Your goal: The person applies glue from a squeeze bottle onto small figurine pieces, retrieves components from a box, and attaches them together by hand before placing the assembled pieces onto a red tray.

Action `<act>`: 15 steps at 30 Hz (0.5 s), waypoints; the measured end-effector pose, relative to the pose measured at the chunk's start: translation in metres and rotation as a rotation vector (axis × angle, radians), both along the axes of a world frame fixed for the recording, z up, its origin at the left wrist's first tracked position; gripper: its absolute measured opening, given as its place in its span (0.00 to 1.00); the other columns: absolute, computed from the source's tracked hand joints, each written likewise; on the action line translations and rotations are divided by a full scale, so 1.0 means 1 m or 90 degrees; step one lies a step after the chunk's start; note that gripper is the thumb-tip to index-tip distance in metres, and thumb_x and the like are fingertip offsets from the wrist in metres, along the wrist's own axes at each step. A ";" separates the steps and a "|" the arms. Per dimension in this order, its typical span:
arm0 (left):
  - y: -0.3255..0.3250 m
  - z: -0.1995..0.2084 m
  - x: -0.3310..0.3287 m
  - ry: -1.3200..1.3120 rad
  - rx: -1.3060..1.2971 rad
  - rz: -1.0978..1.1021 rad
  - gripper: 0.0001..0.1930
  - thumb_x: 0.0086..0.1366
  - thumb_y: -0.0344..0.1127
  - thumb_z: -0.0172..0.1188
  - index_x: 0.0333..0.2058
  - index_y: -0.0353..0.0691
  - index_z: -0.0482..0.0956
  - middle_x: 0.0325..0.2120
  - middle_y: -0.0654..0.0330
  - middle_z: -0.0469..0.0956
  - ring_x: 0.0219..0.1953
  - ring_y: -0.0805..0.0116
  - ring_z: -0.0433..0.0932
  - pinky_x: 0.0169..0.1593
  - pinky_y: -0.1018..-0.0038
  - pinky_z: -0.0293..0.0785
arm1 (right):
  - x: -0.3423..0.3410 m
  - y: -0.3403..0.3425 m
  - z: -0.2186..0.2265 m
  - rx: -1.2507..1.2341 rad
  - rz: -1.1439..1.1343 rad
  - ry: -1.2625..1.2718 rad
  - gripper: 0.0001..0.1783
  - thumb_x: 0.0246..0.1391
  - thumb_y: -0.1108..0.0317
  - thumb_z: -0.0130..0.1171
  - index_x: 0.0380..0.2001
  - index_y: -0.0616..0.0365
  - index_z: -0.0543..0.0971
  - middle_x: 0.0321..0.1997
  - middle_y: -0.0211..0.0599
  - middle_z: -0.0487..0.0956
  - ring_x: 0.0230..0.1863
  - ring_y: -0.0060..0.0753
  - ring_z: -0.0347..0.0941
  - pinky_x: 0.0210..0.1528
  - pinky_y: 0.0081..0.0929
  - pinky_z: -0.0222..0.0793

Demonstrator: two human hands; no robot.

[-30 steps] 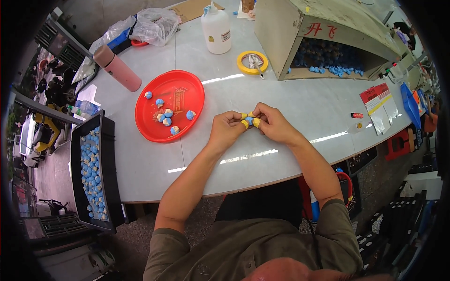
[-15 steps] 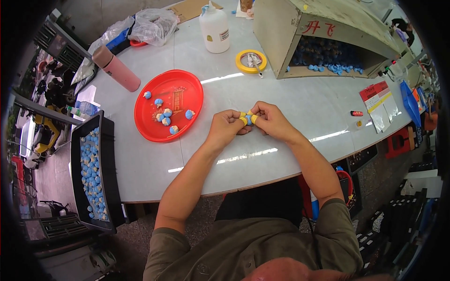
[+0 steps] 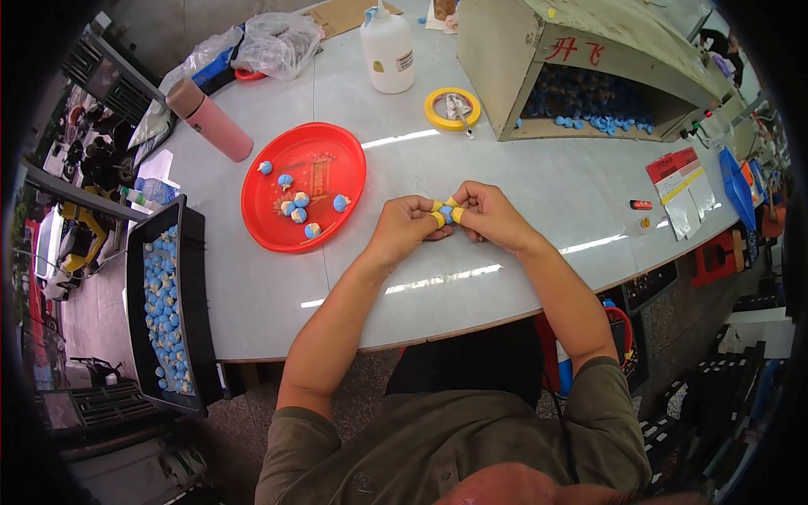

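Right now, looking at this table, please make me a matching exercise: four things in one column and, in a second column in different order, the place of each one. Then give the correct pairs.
Things:
1. small blue piece
2. red round tray
3. yellow tape roll
4. pink bottle

Places:
A. lying on its side near the table's far left edge
B. flat on the table, between the white glue bottle and the open box
C. pinched between the left hand and the right hand
D. on the table, left of both hands, with a few blue pieces in it

Pairs: 1-C, 2-D, 3-B, 4-A
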State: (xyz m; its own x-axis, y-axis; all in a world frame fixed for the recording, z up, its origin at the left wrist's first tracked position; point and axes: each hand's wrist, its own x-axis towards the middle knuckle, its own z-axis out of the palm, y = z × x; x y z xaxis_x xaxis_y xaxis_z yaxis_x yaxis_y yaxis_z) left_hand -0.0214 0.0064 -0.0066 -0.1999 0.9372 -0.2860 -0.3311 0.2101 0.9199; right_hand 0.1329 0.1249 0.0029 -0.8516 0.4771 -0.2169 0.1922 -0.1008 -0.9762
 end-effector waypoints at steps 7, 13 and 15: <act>0.001 0.001 0.002 -0.007 0.000 0.011 0.09 0.62 0.21 0.56 0.41 0.22 0.74 0.38 0.48 0.78 0.38 0.62 0.82 0.43 0.77 0.81 | 0.000 -0.003 -0.003 0.006 0.005 0.014 0.07 0.50 0.79 0.51 0.34 0.63 0.71 0.26 0.30 0.73 0.20 0.14 0.66 0.19 0.16 0.60; 0.000 -0.001 0.005 0.021 0.000 0.021 0.09 0.62 0.21 0.56 0.40 0.22 0.74 0.38 0.48 0.78 0.38 0.62 0.82 0.43 0.77 0.81 | -0.001 -0.008 -0.004 0.061 -0.002 -0.003 0.07 0.50 0.82 0.49 0.34 0.63 0.70 0.27 0.29 0.74 0.23 0.13 0.66 0.22 0.15 0.60; 0.000 -0.001 0.005 0.026 0.001 0.022 0.08 0.62 0.21 0.55 0.39 0.22 0.74 0.38 0.48 0.78 0.38 0.62 0.82 0.42 0.77 0.81 | -0.001 -0.010 -0.003 0.098 -0.011 0.001 0.08 0.50 0.82 0.49 0.34 0.63 0.70 0.28 0.29 0.74 0.26 0.13 0.68 0.25 0.14 0.61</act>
State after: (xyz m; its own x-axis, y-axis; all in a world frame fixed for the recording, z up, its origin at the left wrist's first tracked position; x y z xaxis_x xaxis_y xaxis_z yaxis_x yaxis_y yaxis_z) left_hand -0.0168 0.0066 -0.0079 -0.2440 0.9299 -0.2752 -0.3011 0.1971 0.9330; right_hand 0.1314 0.1150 0.0003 -0.8433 0.5194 -0.1378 0.1895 0.0475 -0.9807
